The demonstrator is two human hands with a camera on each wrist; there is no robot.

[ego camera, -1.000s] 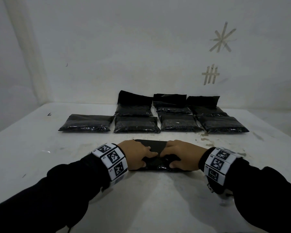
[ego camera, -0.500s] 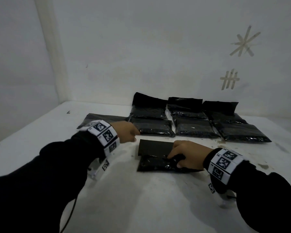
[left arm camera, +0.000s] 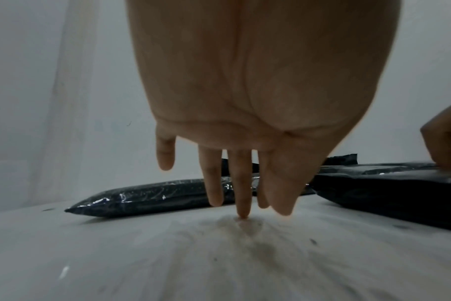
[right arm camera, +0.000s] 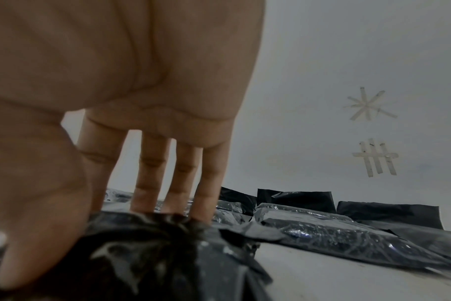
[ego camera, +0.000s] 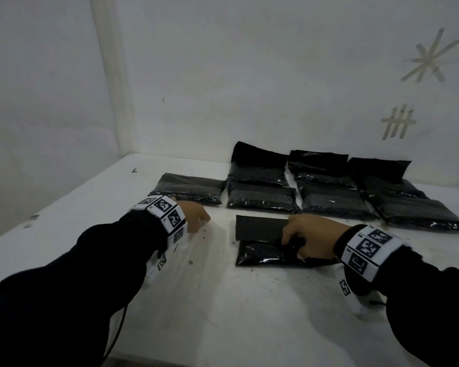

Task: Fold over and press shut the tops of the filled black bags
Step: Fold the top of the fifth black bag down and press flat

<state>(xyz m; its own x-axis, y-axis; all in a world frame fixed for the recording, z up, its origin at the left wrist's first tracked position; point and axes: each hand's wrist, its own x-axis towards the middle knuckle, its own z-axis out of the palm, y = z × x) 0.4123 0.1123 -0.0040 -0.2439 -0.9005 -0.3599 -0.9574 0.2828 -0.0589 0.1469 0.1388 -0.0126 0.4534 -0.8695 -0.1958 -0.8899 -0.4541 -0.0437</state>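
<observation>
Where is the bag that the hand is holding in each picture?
Head: the near bag lies centre, under the right hand.
Left wrist: its end shows at the right edge.
Right wrist: crumpled at bottom, under the fingers.
Shared landmark: the left-end bag.

No words, brand names or numbers can be read anywhere. The signs that show are two marks made of pale tape strips on the back wall (ego camera: pixel 249 75): an asterisk-like star (ego camera: pixel 429 59) of crossed strips high up, and below it a hash-like mark (ego camera: pixel 398 123) of several upright strips crossed by one level strip; both also show in the right wrist view. Each wristband, the left (ego camera: pixel 167 211) and the right (ego camera: pixel 368 250), carries square black-and-white coded tags, with tiny characters printed beside them that are too small to make out. The black bags (ego camera: pixel 260 197) bear no print that can be read.
</observation>
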